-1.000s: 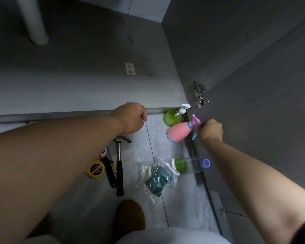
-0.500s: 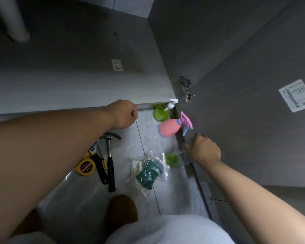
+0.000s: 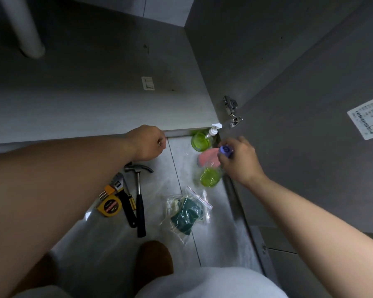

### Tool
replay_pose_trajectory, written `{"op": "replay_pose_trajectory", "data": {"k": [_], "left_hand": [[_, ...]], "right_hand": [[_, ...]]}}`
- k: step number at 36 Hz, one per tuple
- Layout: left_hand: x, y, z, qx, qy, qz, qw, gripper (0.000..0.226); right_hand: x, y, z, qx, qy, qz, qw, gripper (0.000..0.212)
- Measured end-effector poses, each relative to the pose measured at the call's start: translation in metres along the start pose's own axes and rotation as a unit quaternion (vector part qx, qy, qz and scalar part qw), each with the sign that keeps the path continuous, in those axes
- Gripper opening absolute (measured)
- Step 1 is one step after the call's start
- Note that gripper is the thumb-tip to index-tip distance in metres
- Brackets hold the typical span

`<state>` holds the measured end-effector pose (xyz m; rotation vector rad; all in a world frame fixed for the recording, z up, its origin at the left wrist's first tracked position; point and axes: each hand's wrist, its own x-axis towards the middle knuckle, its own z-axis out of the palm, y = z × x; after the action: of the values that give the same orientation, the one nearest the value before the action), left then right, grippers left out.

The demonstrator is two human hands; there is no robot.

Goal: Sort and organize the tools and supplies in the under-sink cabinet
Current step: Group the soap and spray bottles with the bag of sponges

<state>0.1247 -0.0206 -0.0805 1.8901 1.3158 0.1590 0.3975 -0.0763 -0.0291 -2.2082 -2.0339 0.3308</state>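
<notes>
Hanging from the right hand (image 3: 238, 160), a clear bottle (image 3: 210, 177) of green liquid is gripped by curled fingers at its purple cap (overlapping the pink spray bottle (image 3: 206, 157), near the green pump bottle (image 3: 200, 141)). The left hand (image 3: 148, 143) is closed in a fist at the cabinet (image 3: 95, 104) front edge. A hammer (image 3: 140, 201), tape measure (image 3: 109, 208) and bagged sponges (image 3: 187, 211) are laid on the floor.
</notes>
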Motion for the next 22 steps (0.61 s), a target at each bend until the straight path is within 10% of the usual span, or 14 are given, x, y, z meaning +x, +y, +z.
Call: {"op": "replay_pose_trajectory", "data": {"k": [22], "left_hand": [[-0.006, -0.019, 0.013, 0.018, -0.02, -0.016, 1.0, 0.024]], "right_hand": [[0.101, -0.017, 0.077, 0.069, 0.016, 0.054, 0.996, 0.022]]}}
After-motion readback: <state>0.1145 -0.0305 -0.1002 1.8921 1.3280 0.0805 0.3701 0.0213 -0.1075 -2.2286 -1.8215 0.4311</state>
